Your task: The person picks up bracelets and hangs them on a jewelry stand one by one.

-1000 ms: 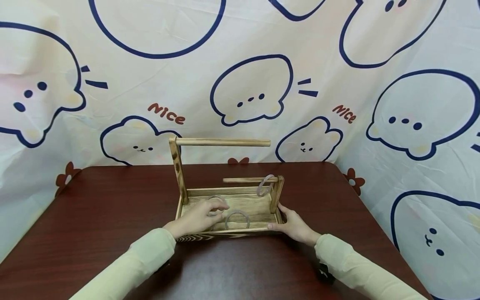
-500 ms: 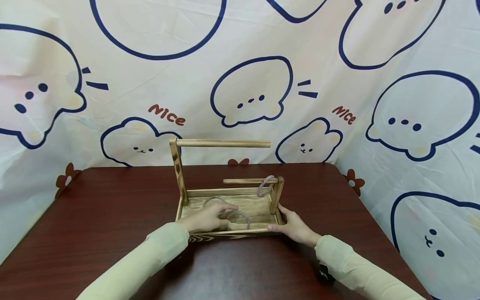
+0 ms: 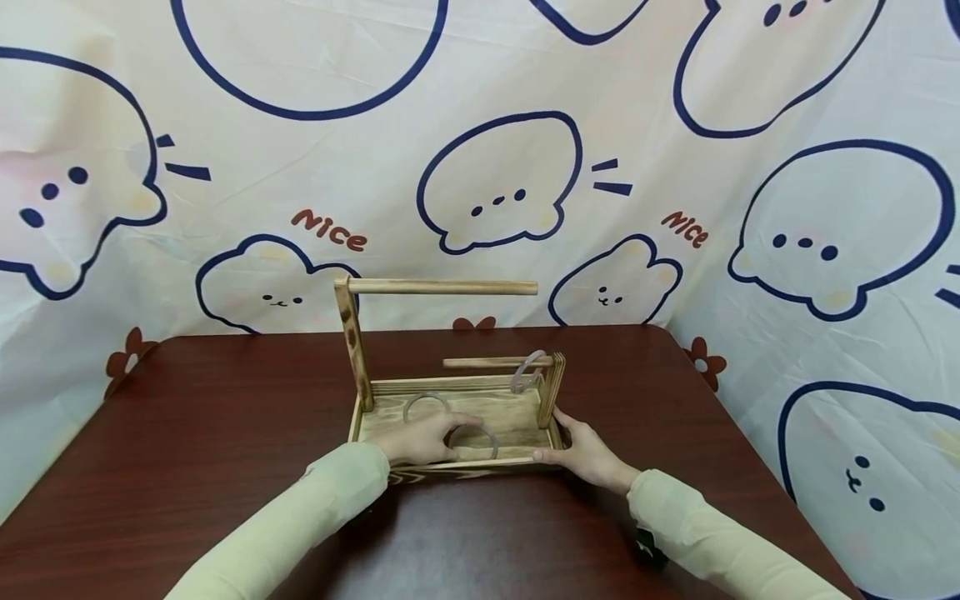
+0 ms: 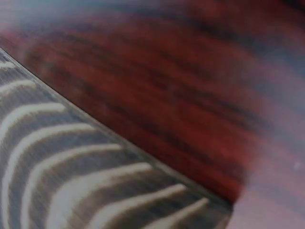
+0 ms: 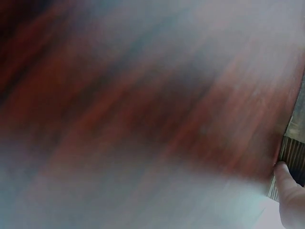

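A wooden tray [image 3: 390,387] with two upright posts stands mid-table. A tall post [image 3: 352,342] carries a long dowel [image 3: 442,287], and a short post [image 3: 552,387] carries a short dowel [image 3: 480,362]. One grey ring [image 3: 525,371] hangs on the short dowel. A second ring [image 3: 422,402] lies on the tray floor at the back left. My left hand [image 3: 423,439] reaches into the tray and pinches the left rim of a third ring [image 3: 483,435] near the front wall. My right hand [image 3: 581,450] grips the tray's front right corner, and a fingertip [image 5: 285,175] touches the tray's edge [image 5: 291,152].
The dark red table [image 3: 187,433] spreads to both sides and in front of the tray. A patterned cloth backdrop [image 3: 480,150] hangs behind and wraps the right side. The left wrist view shows only the blurred tray wall [image 4: 71,181] and tabletop [image 4: 181,95].
My left hand has slid right from the back-left ring to the front ring and taken its rim. The right hand has stayed on the tray's corner.
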A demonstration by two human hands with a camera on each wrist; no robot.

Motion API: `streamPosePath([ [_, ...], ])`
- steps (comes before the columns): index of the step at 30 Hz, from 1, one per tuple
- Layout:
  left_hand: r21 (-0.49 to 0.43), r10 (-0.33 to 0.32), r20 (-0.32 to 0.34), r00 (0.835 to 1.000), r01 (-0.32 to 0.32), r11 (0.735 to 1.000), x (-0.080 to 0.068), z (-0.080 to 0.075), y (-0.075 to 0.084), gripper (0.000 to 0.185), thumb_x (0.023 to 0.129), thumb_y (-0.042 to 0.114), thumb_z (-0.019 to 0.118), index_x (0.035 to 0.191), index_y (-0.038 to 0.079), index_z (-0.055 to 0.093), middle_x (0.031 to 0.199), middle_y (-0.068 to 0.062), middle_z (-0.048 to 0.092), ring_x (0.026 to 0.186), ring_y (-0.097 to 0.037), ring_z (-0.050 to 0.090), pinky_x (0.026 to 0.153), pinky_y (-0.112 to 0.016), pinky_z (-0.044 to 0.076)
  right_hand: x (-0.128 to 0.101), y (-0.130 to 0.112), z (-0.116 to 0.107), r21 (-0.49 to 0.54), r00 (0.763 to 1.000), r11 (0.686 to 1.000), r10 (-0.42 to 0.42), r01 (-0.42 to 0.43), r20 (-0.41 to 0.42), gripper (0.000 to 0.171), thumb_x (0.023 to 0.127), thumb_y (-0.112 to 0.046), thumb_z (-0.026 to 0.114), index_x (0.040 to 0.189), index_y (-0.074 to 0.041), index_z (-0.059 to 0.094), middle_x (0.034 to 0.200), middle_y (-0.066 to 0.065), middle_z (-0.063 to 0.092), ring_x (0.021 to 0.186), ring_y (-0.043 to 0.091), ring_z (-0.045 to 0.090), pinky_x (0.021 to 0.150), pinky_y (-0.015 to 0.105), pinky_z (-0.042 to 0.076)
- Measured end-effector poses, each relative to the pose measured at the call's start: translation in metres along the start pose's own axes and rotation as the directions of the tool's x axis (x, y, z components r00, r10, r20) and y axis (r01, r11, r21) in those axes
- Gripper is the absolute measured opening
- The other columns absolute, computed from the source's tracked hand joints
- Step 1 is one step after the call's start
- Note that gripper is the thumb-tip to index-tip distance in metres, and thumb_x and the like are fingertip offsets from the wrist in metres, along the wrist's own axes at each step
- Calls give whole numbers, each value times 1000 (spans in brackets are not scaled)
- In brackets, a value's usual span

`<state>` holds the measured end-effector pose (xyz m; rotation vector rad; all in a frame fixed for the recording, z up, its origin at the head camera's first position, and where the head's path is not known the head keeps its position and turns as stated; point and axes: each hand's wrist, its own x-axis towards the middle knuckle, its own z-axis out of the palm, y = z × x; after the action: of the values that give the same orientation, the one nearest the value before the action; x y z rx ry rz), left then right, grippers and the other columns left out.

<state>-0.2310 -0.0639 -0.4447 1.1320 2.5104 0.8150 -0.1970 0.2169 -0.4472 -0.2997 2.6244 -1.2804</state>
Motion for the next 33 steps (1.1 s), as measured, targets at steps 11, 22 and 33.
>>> streamPosePath([
  [11,-89,-43,-50,998,39,995,5,0,6,63,77,7,72,133,-3,45,130,-18,52,118,-30,50,96,-42,42,0,-1,0,-1,1000,1000,-5,5,-1,93,75,-31,75,143,4,22,148,20,24,136,31,23,106,48,28],
  [22,6,-36,-111,993,36,999,8,3,6,59,76,13,73,128,-2,49,127,-17,55,116,-29,52,97,-42,41,-1,-1,0,-9,1000,1000,-3,3,1,95,74,-35,75,143,4,22,148,20,24,136,32,23,106,49,28],
  [33,84,-45,-117,992,55,995,16,7,5,61,76,23,73,130,3,50,134,-15,50,121,-31,49,99,-42,39,-1,-1,0,-2,1000,1000,-1,1,1,94,75,-32,75,143,5,21,148,20,24,136,32,22,106,49,28],
])
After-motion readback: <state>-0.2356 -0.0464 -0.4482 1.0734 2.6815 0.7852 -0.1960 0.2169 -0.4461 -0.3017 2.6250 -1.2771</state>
